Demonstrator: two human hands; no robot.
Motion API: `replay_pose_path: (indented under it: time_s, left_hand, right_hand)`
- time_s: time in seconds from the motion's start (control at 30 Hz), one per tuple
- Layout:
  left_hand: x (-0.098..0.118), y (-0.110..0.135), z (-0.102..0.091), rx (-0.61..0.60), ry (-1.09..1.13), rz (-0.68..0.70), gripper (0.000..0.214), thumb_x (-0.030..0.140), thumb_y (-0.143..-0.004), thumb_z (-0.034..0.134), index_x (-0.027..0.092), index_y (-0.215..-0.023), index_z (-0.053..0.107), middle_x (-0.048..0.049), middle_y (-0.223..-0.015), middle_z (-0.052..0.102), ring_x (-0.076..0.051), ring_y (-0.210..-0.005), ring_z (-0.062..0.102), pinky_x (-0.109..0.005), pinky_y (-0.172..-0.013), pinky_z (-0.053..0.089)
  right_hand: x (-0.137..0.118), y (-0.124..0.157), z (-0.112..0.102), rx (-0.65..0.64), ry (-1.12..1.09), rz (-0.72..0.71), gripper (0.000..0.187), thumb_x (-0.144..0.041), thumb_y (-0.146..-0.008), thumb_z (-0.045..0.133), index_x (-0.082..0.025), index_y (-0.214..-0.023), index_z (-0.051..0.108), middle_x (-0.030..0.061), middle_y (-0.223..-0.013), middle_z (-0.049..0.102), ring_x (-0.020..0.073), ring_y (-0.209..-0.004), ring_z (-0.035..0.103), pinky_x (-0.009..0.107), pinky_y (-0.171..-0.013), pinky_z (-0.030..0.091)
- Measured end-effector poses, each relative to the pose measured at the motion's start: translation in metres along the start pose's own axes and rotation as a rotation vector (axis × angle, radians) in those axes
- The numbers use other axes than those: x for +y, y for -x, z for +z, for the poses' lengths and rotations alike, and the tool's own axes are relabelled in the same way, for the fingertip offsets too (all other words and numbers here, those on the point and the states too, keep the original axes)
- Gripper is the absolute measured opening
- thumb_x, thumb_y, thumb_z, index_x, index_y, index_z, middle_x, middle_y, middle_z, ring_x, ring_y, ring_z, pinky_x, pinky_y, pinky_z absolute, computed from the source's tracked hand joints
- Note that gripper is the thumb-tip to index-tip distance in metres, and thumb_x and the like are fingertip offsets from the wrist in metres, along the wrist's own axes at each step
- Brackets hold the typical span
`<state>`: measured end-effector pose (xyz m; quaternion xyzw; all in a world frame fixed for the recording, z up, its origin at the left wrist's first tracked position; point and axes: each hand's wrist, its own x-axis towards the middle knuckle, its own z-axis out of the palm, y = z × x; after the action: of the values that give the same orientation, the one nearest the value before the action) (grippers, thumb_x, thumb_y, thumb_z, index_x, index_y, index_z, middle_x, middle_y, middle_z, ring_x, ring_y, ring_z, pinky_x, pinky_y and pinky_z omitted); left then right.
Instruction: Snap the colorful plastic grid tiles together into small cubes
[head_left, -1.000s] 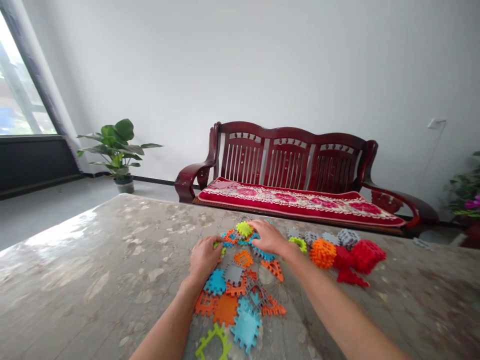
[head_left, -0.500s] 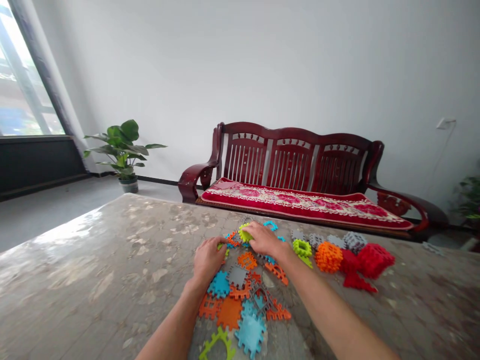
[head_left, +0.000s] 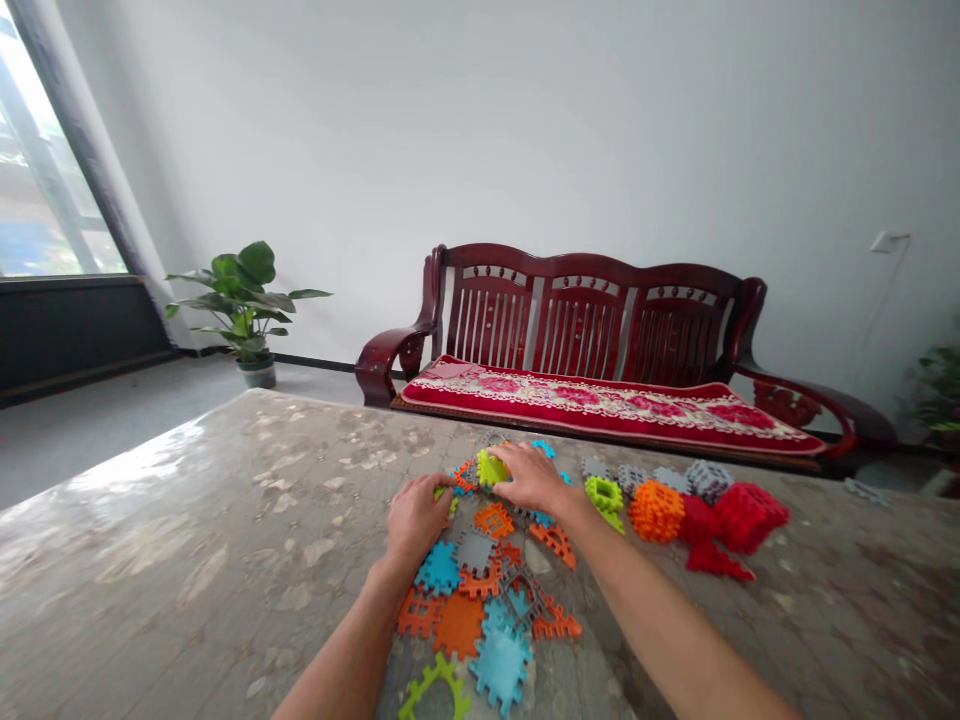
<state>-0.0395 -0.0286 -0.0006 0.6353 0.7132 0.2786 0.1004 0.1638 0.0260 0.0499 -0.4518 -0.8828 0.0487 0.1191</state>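
Observation:
My right hand (head_left: 527, 474) is closed on a lime-green interlocking puzzle tile (head_left: 490, 468), thumb and fingers at its right side. Left of it, my left hand (head_left: 420, 508) has its fingers closed on another green puzzle tile (head_left: 441, 492), mostly hidden by the fingers. Between and below my hands lie loose notched tiles: an orange tile with a cut-out (head_left: 493, 521), a grey tile (head_left: 474, 551), a blue tile (head_left: 439, 569) and a solid orange tile (head_left: 459, 626). A light-blue tile (head_left: 500, 664) and a green frame tile (head_left: 435, 690) lie closest to me.
Right of my right hand stand an assembled orange block (head_left: 657, 511), a red block (head_left: 752, 518), a grey block (head_left: 709, 482) and a green piece (head_left: 603, 493). The table (head_left: 225, 540) has a patterned cover. Behind it are a wooden bench (head_left: 585, 320) and a potted plant (head_left: 251, 300).
The green tile in my right hand has turned, so its flat face shows instead of its opening. My right hand's fingers have shifted slightly; my left hand has stayed in place.

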Motion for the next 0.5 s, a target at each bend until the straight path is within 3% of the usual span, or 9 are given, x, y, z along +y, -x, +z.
replay_pose_path:
  time_s: [0.33,0.5]
  left_hand:
    - [0.006,0.002,-0.005,-0.022,-0.024,-0.009,0.029,0.031,-0.083,0.048,0.029,-0.100,0.072,-0.0016,-0.108,0.072,-0.021,-0.105,0.061,-0.030,-0.089,0.043]
    - [0.005,0.002,-0.005,-0.022,-0.030,-0.012,0.029,0.031,-0.083,0.048,0.029,-0.100,0.072,-0.0008,-0.107,0.072,-0.021,-0.103,0.062,-0.029,-0.088,0.044]
  right_hand:
    - [0.093,0.068,-0.043,-0.010,0.099,0.311,0.064,-0.028,-0.067,0.062,-0.022,-0.131,0.055,0.0059,-0.123,0.063,0.0265,-0.108,0.053,0.035,-0.091,0.038]
    - [0.108,0.090,-0.058,-0.029,0.154,0.371,0.062,-0.031,-0.068,0.062,-0.023,-0.129,0.056,0.0058,-0.118,0.065,0.0269,-0.106,0.053,0.034,-0.088,0.038]
